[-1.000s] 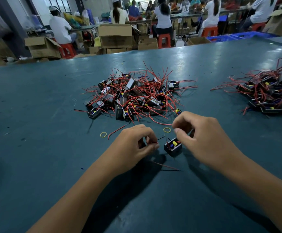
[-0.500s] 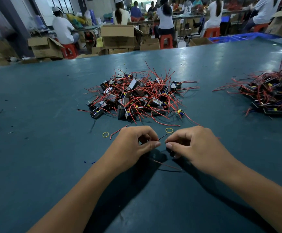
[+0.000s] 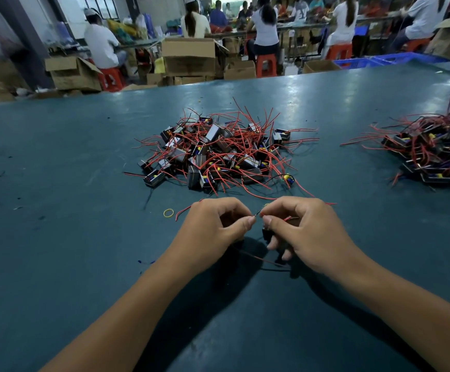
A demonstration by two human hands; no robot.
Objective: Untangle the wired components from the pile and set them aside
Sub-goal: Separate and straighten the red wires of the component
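The teal desk (image 3: 71, 237) carries the same two heaps as a second ago. The main pile (image 3: 218, 154) of black boxes and red wires sits in the middle beyond the hands, unchanged, and a second pile (image 3: 433, 151) lies well apart at the right edge. Beyond the far edge of the desk stand open cardboard boxes (image 3: 189, 59); what they hold cannot be made out. A blue crate (image 3: 379, 61) shows at the far right, its contents hidden.

The left hand (image 3: 213, 232) stays in nearly the same spot as a second ago, its thumb and forefinger pinching a thin wire end. The right hand (image 3: 307, 232), which a second ago was raised nearer the pile with the small black component lying bare on the desk, has come in and down: its thumb and forefinger now pinch the wire (image 3: 257, 214) just beside the left fingertips, so the two hands are almost touching. The component (image 3: 266, 233) now sits tucked under the right hand's fingers, mostly hidden, near the desk. A red-and-black lead (image 3: 266, 261) trails from it across the desk below the hands.

A yellow rubber band (image 3: 168, 212) lies just left of the left hand, where it was; the second band seen earlier is now covered by the right hand.
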